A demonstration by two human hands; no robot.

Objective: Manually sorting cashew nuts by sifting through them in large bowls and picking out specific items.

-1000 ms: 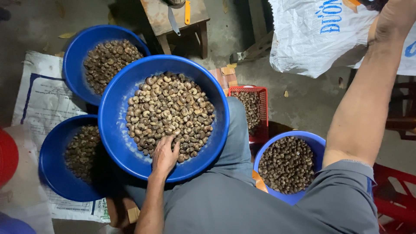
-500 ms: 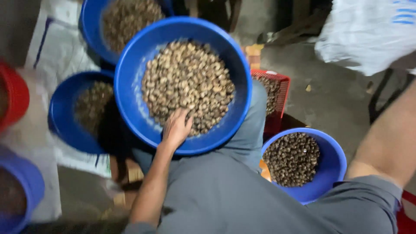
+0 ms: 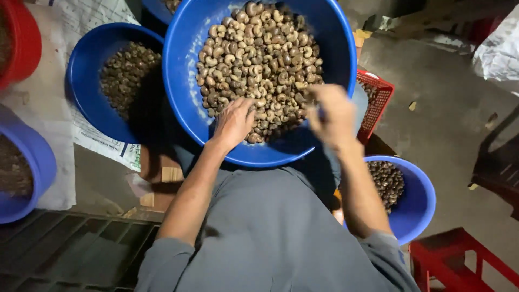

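now the left hand point(image 3: 233, 120) is laid flat and spread on the cashew nuts point(image 3: 259, 59) in the large blue basin point(image 3: 184, 86), while the blurred right hand point(image 3: 334, 114), its grip unreadable, is held just above their right edge.

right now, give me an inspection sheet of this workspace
surface: concrete floor, printed sacking at left
job's things: large blue basin of cashew nuts on the lap
clutter: blue basins with nuts at left and right; red basket; red stool
hands: left hand resting on the nuts; right hand blurred above them, grip unclear
cables: nothing seen
surroundings: white sack, dark grating
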